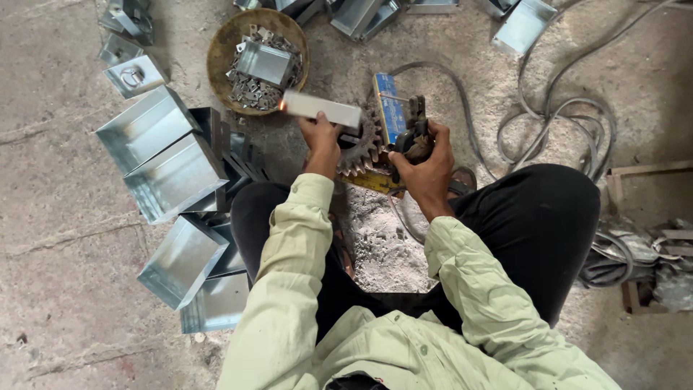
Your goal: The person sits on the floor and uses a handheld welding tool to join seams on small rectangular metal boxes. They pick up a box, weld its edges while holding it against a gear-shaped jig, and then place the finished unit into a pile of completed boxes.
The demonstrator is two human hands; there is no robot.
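Note:
My left hand [320,142] holds a small galvanized sheet-metal box [322,108] by its near edge, lifted over a rusty gear wheel [360,148] on the floor. A tiny orange glow shows at the box's left end. My right hand [424,162] is closed around a dark welding electrode holder [414,132], just right of the gear. A blue rectangular block [390,107] stands beside the holder. I sit on the floor with black trousers and pale green sleeves.
A round rusty bowl [220,50] of small metal brackets and one box sits behind. Several shiny metal boxes [167,162] are stacked at my left, more along the top edge. Grey cables [570,123] loop at the right, near wooden scraps [642,173].

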